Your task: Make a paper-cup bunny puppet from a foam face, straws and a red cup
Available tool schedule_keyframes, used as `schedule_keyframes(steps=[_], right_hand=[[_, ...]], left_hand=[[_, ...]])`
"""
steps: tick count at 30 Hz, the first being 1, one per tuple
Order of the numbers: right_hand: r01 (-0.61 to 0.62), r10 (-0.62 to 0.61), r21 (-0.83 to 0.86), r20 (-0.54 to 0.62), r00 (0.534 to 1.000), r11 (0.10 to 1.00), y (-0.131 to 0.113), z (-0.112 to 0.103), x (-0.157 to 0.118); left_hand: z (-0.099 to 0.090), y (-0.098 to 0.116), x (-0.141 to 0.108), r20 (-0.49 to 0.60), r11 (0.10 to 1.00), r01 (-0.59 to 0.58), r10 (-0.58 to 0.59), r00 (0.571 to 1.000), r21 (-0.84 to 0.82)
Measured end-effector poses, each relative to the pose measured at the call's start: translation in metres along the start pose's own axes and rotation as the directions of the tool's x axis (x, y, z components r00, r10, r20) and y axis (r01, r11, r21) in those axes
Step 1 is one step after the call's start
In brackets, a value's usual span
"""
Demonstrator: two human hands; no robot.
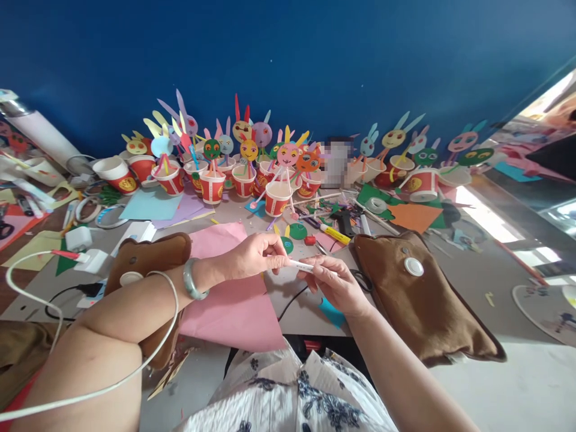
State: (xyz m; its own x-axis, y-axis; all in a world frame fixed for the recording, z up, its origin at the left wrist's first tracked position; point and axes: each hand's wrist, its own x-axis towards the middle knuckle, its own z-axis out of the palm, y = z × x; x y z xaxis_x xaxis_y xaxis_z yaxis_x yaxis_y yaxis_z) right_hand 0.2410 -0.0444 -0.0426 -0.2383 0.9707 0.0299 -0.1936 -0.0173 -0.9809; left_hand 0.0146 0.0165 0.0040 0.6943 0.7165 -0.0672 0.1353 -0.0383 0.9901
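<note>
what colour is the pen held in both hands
The pen is white with dark marks, seen best in the head view.

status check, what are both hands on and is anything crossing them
Left hand pinching one end of white pen. Right hand holding the other end. White cord crossing in front of left forearm.

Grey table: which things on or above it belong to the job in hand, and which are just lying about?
Likely in the job:
slim white stick, held by left hand and right hand;
round green paper cutouts;
red-and-white paper cups.

Probably lying about:
brown fabric bag, right;
white cube-shaped plug, left.
</note>
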Motion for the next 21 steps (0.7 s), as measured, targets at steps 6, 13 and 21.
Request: schedule_keyframes(steps=[6, 13, 21], right_hand=[[0.026, -0.017, -0.179, 0.054, 0.998, 0.983, 0.003, 0.002, -0.002], [0.187, -0.175, -0.613, 0.079, 0.981, 0.768, -0.015, 0.017, -0.005], [0.268, -0.19, -0.743, 0.191, 0.963, 0.613, -0.036, 0.05, -0.03]], left_hand=[[0.005, 0.005, -0.005, 0.041, 0.998, 0.023, -0.025, 0.999, 0.05], [0.006, 0.012, -0.011, -0.022, 0.968, -0.069, 0.076, 0.997, 0.24], [0.009, 0.018, -0.027, 0.136, 0.853, -0.304, 0.272, 0.953, 0.425]])
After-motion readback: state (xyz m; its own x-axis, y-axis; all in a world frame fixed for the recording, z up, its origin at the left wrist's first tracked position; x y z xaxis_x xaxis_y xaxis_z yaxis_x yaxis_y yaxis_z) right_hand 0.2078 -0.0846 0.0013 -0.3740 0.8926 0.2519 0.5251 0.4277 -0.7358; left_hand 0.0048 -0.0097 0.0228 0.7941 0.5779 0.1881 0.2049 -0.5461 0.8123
